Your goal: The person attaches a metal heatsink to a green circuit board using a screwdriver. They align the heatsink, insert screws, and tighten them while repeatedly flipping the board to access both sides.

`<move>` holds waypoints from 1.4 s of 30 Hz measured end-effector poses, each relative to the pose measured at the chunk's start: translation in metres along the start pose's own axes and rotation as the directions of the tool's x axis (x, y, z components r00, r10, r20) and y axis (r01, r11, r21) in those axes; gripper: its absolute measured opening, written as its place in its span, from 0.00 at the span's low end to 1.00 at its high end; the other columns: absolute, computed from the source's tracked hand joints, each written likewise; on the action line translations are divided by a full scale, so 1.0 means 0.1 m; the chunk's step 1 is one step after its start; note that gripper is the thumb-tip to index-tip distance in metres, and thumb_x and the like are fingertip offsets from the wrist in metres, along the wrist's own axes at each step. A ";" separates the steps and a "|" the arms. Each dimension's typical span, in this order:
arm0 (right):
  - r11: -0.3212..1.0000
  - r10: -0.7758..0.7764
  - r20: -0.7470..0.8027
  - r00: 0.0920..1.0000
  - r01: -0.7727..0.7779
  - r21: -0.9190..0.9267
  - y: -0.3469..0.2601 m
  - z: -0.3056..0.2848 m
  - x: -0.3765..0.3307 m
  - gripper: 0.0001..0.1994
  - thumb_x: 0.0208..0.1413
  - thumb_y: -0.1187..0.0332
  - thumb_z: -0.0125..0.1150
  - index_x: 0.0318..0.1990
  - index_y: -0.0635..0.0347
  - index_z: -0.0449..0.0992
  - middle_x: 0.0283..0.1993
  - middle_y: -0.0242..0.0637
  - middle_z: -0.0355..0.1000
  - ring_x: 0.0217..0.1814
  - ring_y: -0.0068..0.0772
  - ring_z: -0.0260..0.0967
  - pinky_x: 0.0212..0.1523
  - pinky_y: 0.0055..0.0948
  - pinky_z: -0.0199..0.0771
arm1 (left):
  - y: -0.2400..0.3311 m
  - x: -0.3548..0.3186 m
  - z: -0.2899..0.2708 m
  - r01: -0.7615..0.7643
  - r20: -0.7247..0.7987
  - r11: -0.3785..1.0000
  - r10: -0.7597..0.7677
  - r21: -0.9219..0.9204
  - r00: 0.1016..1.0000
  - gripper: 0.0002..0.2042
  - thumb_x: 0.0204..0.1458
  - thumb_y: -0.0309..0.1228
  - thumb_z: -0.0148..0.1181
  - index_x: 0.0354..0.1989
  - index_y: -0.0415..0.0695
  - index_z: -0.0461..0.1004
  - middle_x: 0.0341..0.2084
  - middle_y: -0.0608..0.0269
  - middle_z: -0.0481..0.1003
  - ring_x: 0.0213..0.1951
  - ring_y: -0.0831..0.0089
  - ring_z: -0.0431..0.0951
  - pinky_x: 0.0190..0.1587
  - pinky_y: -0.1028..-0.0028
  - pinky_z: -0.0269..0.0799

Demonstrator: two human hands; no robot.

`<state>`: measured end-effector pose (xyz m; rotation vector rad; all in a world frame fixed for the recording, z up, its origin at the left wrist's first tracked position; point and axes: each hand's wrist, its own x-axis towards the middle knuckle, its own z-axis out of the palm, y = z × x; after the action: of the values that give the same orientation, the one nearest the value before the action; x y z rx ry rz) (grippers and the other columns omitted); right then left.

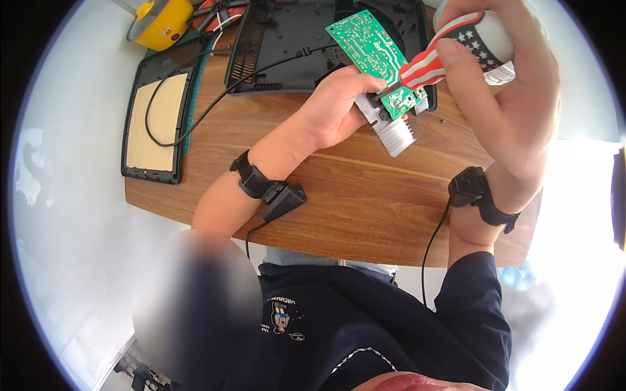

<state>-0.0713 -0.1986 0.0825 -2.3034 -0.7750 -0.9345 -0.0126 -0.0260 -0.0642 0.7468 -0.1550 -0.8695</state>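
Note:
My left hand (336, 107) grips a green circuit board (368, 49) by its lower left edge, thumb over the edge, and holds it tilted above the table. A silvery finned heat sink (396, 137) is attached at the board's lower end. My right hand (505, 120) is closed round the handle of a screwdriver (430, 65), patterned in red and white stripes with white stars on dark blue. Its shaft points down to the left, and the tip meets the heat sink area beside my left thumb. Whether it sits in a screw is too small to tell.
Behind the board lies a black plastic housing (280, 45) with vents. A black cable (218, 107) loops across a black-framed panel (182, 124) with a beige sheet, at left. A yellow container (163, 23) stands far left. A tiny dark piece (443, 120) rests on the wooden table (365, 202).

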 end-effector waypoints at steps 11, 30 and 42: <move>0.998 -0.045 -0.084 0.995 0.048 0.045 0.11 0.24 -0.01 0.21 0.42 0.78 0.66 0.49 0.68 0.78 0.38 0.41 0.77 0.40 0.33 0.77 0.43 0.30 0.77 | 0.18 0.19 -0.31 -0.175 0.005 0.976 0.176 0.127 0.984 0.13 0.63 0.26 0.53 0.55 0.36 0.71 0.51 0.55 0.78 0.52 0.62 0.79 0.59 0.57 0.76; 0.965 -0.034 0.205 0.978 -0.022 0.263 0.16 0.09 -0.06 0.22 0.44 0.76 0.71 0.50 0.67 0.77 0.40 0.43 0.78 0.38 0.36 0.79 0.39 0.30 0.78 | -0.19 -0.08 -0.20 -0.036 0.105 0.997 0.029 0.069 0.994 0.20 0.61 0.24 0.48 0.62 0.36 0.67 0.56 0.52 0.75 0.56 0.59 0.77 0.63 0.56 0.72; 0.989 0.012 0.332 0.943 -0.059 0.133 -0.20 -0.04 -0.30 0.23 0.39 0.83 0.64 0.48 0.68 0.77 0.47 0.49 0.75 0.44 0.42 0.76 0.47 0.31 0.76 | -0.17 -0.09 -0.36 -0.059 0.094 0.997 0.054 0.047 0.994 0.18 0.62 0.23 0.51 0.60 0.34 0.70 0.56 0.51 0.76 0.56 0.60 0.78 0.61 0.56 0.74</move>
<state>-0.1041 -0.1966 0.0674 -2.3672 -0.8999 -0.4618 -0.0145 -0.0070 -0.0998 0.7451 -0.2802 -0.8493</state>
